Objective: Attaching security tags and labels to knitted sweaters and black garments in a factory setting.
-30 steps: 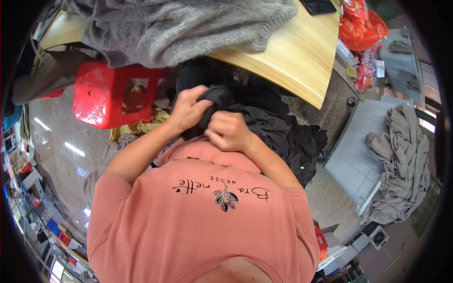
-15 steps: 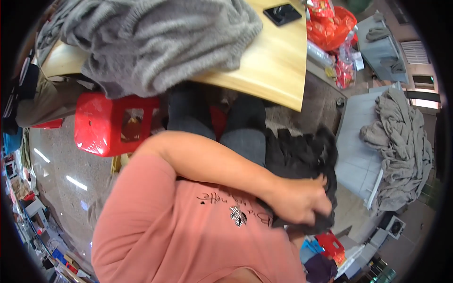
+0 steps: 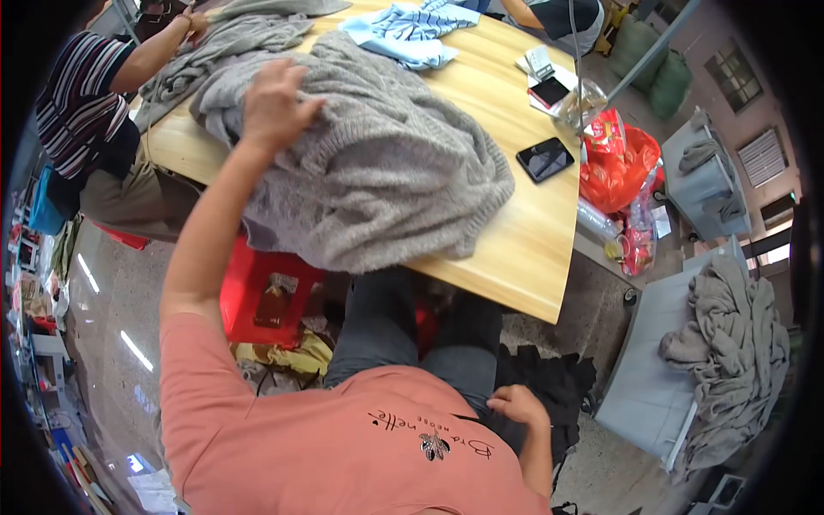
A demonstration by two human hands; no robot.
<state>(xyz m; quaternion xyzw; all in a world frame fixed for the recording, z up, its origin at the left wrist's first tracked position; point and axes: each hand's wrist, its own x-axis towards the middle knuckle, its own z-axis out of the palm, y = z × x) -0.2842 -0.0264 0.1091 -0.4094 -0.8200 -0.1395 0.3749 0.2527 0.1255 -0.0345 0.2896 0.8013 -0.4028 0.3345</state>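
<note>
On the wooden table in front of me a heap of grey knitted garments [image 3: 386, 163] is piled, its near folds hanging over the edge above my lap. My left hand [image 3: 276, 107] lies on the left part of this heap, fingers stretched out and thumb apart. Beside my right thigh, my right hand [image 3: 520, 403] is closed, its fingertips pressed together near the hem of my shirt. Whatever it may pinch is too small to make out. Below and beyond that hand lies a black cloth [image 3: 549, 390].
The table [image 3: 524, 249] also carries a phone [image 3: 545, 160] and a light blue garment [image 3: 412, 33]. A co-worker's hand [image 3: 196, 26] handles grey knitwear at the far left. A red stool [image 3: 257, 292] stands under the table. Grey knitwear [image 3: 730, 335] fills a bin [image 3: 644, 360] on the right.
My left arm, which reached across my body to the black cloth on the right, has swung up and left onto the grey heap. My right hand has come into view. The view has tilted up.
</note>
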